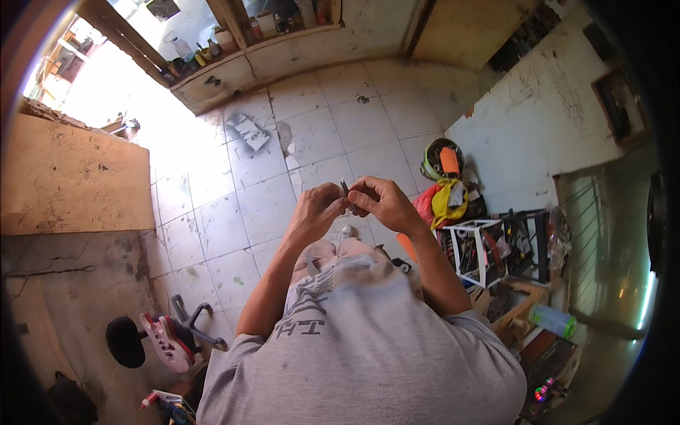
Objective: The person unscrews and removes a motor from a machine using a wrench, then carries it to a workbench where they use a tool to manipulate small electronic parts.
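My left hand [318,210] and my right hand [383,201] meet in front of me at the middle of the view, fingertips close together. Between them sticks up a small, thin, dark grey piece [344,186], too small to name. The fingers of my right hand pinch around it, while the left fingers are curled against its lower part. Most of the piece is hidden by the fingers. Below the hands are my lap and a bit of a white shoe [348,231] on the tiled floor [340,134].
To the right stand a green-rimmed bucket [430,159], a yellow bag [449,202] and a white-framed rack [471,248] crammed with tools. A stained paper sheet [249,132] lies on the floor ahead. At lower left are a chair base [190,319] and a pink-and-white shoe [166,342].
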`<state>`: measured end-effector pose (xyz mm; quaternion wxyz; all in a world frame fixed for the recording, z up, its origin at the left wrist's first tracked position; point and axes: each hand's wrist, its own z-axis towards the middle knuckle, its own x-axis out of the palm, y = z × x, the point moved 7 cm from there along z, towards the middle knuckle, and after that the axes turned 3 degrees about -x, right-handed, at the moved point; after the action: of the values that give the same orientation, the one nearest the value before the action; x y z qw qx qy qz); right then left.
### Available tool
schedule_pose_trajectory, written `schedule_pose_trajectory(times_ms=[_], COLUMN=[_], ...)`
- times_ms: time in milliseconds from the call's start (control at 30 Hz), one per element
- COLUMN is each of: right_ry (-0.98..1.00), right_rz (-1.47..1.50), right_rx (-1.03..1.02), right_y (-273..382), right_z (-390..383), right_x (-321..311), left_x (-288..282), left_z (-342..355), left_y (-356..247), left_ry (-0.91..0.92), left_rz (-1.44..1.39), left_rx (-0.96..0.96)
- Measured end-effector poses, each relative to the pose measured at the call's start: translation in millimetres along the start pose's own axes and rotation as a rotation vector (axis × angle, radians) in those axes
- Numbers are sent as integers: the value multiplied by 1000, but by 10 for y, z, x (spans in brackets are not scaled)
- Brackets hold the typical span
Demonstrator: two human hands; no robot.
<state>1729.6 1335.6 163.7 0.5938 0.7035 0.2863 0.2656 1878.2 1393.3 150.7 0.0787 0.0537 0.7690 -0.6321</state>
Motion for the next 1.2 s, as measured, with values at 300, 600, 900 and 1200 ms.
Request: schedule_pose_trajectory(times_ms=[300, 600, 900, 1200], right_ry=[-292, -846, -1040, -952], right_rz=[-216, -353, -148, 452], right_rx=[-105, -212, -205, -437], right_y=[185, 657, 542, 399], right_z=[2009, 3309, 3806, 4383], right_x=[-1119, -2325, -3773, -6079], left_x=[-580, -692, 131, 1389], left_z=[2369, 4769, 6571, 8415], left_y=[-319, -1044, -1227, -2150], left_ry=[137, 388, 734, 699], left_rz=[155, 129, 80, 354], left_rx=[146, 143, 177, 273])
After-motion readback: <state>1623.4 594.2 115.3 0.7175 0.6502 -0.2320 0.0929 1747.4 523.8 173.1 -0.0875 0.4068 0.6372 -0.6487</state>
